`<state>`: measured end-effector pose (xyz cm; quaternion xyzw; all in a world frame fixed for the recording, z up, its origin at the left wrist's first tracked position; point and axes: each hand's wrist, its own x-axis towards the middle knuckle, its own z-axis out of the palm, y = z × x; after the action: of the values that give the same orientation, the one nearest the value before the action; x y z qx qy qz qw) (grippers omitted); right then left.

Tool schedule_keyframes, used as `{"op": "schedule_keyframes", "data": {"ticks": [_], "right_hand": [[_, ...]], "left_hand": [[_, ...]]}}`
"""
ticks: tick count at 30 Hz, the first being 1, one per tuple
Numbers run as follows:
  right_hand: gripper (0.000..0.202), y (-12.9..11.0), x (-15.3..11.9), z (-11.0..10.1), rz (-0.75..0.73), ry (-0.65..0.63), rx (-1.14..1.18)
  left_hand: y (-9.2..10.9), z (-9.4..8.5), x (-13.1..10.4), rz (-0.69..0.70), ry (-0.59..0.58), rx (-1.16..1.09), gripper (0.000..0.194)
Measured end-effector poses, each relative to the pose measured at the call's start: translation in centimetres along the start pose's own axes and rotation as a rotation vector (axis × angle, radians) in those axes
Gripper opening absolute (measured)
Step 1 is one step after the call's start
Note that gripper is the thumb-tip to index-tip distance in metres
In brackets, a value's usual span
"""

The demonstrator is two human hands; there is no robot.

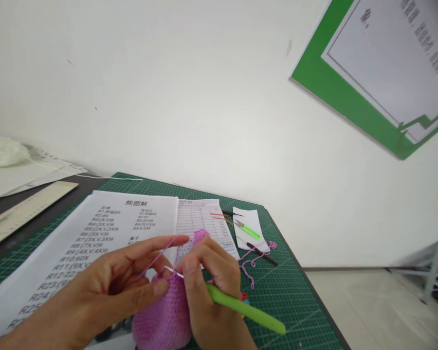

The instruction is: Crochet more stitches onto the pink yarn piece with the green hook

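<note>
Yarn piece (162, 318), pink and rounded, hangs below the two hands, its top edge between their fingertips, above the paper (138, 214) and green mat (306, 316). From where I stand, the left hand (113, 287) pinches that edge, its forefinger raised under a strand (156, 259). The right hand (213, 291) grips the hook (246, 308), which slants from lower right up to its tip at the edge, close by the left thumb. Both hands look equally near.
</note>
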<state>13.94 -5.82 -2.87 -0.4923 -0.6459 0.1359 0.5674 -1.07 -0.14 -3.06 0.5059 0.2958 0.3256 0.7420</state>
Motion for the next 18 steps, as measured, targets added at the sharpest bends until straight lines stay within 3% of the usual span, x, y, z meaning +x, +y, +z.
{"op": "schedule_keyframes", "data": {"ticks": [6, 13, 18], "right_hand": [[0.021, -0.1, -0.1, 0.2, -0.107, 0.013, -0.084], [0.025, -0.3, -0.3, 0.1, -0.12, 0.102, -0.129], [0.019, 0.2, -0.7, 0.4, -0.213, 0.145, -0.228]], "left_hand": [[0.0, 0.5, -0.3, -0.04, 0.067, -0.011, 0.045], [-0.5, 0.8, -0.6, 0.017, 0.129, 0.002, 0.041], [-1.2, 0.3, -0.5, -0.038, 0.075, -0.096, 0.043]]}}
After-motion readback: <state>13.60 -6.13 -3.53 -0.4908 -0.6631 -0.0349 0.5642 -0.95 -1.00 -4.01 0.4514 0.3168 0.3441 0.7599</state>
